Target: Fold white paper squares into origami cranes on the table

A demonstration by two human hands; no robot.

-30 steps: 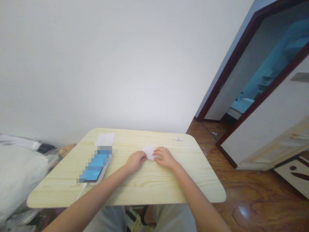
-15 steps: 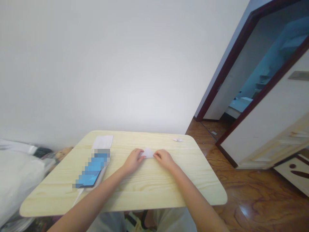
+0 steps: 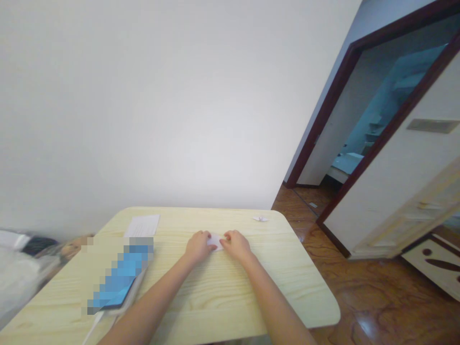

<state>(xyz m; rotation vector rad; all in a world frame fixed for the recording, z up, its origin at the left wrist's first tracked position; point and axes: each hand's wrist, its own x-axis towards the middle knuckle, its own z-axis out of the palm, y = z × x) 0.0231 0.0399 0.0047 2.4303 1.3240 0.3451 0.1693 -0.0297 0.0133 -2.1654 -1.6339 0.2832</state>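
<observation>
left hand [image 3: 197, 247] and right hand [image 3: 235, 244] sitting close together, fingertips pressing small white folded paper [image 3: 215, 241] flat against pale wooden table [image 3: 215, 297], pinning it steady; can't tell whether they're pinching it.

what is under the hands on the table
A small white paper, flat on the table, pinned by the fingertips of the left hand and right hand. Only its middle strip shows between them; its ends and any folds are covered.
</observation>
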